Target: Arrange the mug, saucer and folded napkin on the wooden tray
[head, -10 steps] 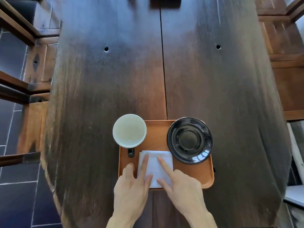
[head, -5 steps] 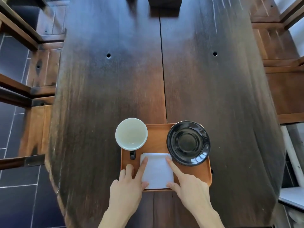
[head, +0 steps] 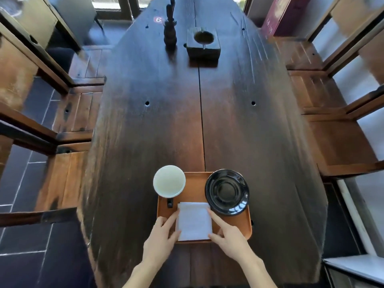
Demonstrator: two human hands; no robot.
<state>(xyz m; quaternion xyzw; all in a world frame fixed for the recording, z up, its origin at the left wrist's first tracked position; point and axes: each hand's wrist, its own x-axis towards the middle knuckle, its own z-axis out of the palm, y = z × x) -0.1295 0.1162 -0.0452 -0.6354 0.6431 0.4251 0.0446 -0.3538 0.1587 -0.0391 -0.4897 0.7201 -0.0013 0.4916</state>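
- Chairs, left side point(head: 68, 121): wooden seats and frames drawn up along the table's left edge, over a dark tiled floor.
- Table point(head: 166, 125): long, dark wooden top with a seam running down its middle and two small holes, one either side of the seam.
- Dark carved figure point(head: 170, 31): upright at the far end of the table, left of the seam.
- Mug point(head: 169, 181): pale inside, seen from above; stands on the tray's far left corner, its rim overhanging the tray edge, its dark handle pointing toward the person.
- Left hand point(head: 161, 239): fingers extended and relaxed, fingertips touching the napkin's left edge — nothing grasped.
- Wooden tray point(head: 196, 191): orange-brown, rounded corners, lying at the table's near end.
- Folded napkin point(head: 194, 221): white rectangle flat on the tray's near middle, between mug handle and saucer, its near edge at the tray's near rim.
- Square dark block point(head: 203, 44): round hollow in its top, at the far end, just beside the figure.
- Saucer point(head: 227, 192): glossy black, on the tray's far right, its rim just beside the napkin's far right corner.
- Right hand point(head: 230, 238): index finger straight along the napkin's right edge, thumb at the near right corner; touching, not clenched.
- Chairs, right side point(head: 332, 129): wooden seats along the right edge.
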